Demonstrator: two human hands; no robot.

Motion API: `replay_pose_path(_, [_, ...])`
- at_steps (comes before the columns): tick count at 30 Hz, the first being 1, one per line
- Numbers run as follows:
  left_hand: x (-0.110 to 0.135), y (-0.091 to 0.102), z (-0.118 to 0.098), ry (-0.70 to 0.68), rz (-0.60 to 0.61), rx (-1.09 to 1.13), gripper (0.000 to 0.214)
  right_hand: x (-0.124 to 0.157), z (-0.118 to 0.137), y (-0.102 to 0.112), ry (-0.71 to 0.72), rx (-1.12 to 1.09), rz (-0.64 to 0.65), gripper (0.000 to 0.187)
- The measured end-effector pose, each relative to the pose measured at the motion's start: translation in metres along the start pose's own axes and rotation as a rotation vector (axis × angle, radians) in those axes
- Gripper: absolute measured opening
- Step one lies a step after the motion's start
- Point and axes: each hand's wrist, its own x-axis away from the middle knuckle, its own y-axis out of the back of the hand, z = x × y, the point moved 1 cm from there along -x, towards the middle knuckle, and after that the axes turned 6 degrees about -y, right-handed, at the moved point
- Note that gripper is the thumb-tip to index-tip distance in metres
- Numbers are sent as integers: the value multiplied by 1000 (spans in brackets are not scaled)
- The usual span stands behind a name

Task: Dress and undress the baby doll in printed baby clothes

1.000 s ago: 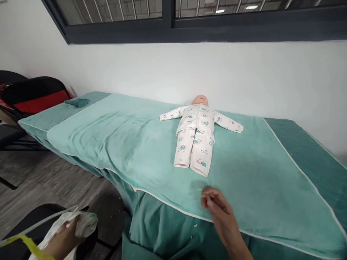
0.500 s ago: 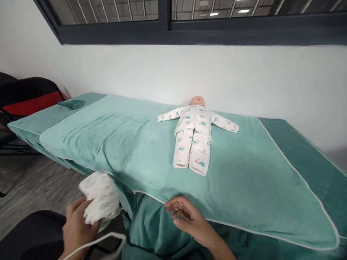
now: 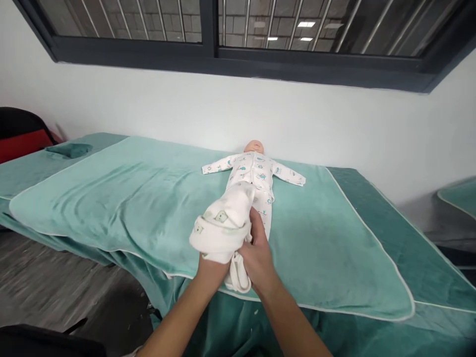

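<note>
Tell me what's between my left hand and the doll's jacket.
In the head view, the bunched white cloth lies between your left hand and the doll's jacket, partly hiding the trousers.

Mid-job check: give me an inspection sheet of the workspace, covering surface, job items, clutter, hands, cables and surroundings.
Surface: light green blanket over a darker green cover; blanket wrinkled on the left.
Job items: doll lying in printed jacket and trousers, sleeves spread; white cloth with green prints, bunched in the hands, hiding part of the trousers.
Clutter: dark green bundle near the left end.
Left hand: at the cloth, fingers hidden by it.
Right hand: holding the cloth's right side.
Cables: nothing seen.
Surroundings: white wall, dark-framed window with bars behind, black-and-red chair at far left.
</note>
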Motion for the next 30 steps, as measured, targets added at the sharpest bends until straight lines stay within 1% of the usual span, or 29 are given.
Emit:
replay_pose_path(2, [-14, -5, -16, 33, 23, 64, 30, -13, 19, 10, 57, 69, -54, 62])
replay_pose_path(4, [-21, -5, -27, 46, 50, 134, 44, -24, 41, 33, 162, 194, -153, 55])
replay_pose_path(5, [-22, -3, -28, 42, 58, 161, 49, -30, 52, 52, 233, 286, -230, 54])
replay_pose_path(6, [-24, 0, -26, 37, 50, 174, 51, -35, 61, 75, 300, 392, -322, 57])
replay_pose_path(8, [-28, 10, -15, 59, -13, 173, 45, -45, 72, 131, 380, 616, -502, 63])
replay_pose_path(9, [-31, 15, -7, 82, -57, 155, 41, -51, 72, 161, 380, 721, -581, 66])
replay_pose_path(10, [-36, 18, 2, 110, -101, 136, 37, -55, 69, 191, 351, 823, -641, 69])
replay_pose_path(11, [-42, 21, 10, 136, -136, 115, 35, -59, 63, 218, 299, 914, -686, 70])
replay_pose_path(12, [-49, 21, 17, 154, -156, 93, 34, -61, 55, 241, 218, 1010, -703, 67])
replay_pose_path(13, [-57, 20, 23, 165, -157, 73, 33, -62, 45, 258, 106, 1118, -685, 61])
replay_pose_path(14, [-67, 17, 27, 166, -148, 59, 32, -61, 36, 268, 31, 1215, -681, 56])
replay_pose_path(15, [-78, 12, 31, 157, -130, 48, 31, -58, 29, 270, 24, 1287, -696, 54])
replay_pose_path(16, [-91, 5, 33, 138, -110, 41, 29, -55, 24, 265, 67, 1338, -719, 54])
replay_pose_path(17, [-106, -2, 35, 110, -92, 37, 28, -52, 21, 253, 160, 1363, -747, 54])
replay_pose_path(19, [-140, -21, 38, 34, -59, 31, 27, -52, 21, 216, 402, 1330, -701, 53])
replay_pose_path(20, [-159, -31, 40, -6, -45, 29, 27, -57, 23, 195, 491, 1274, -634, 51])
replay_pose_path(21, [-179, -41, 42, -40, -23, 24, 27, -67, 24, 175, 547, 1197, -550, 47])
replay_pose_path(22, [-200, -52, 44, -66, -1, 19, 28, -82, 25, 157, 569, 1102, -455, 46])
replay_pose_path(23, [-220, -62, 46, -79, 23, 7, 29, -103, 25, 141, 553, 996, -376, 45])
replay_pose_path(24, [-240, -73, 49, -82, 56, -12, 31, -128, 24, 128, 516, 908, -314, 45])
replay_pose_path(25, [-258, -83, 52, -83, 90, -37, 32, -156, 23, 118, 475, 840, -279, 43])
replay_pose_path(27, [-288, -101, 59, -91, 167, -103, 36, -215, 20, 104, 417, 783, -258, 39])
replay_pose_path(28, [-299, -108, 63, -109, 211, -140, 38, -244, 18, 100, 409, 770, -275, 38])
replay_pose_path(30, [-311, -120, 70, -162, 306, -228, 39, -291, 14, 95, 377, 751, -307, 32])
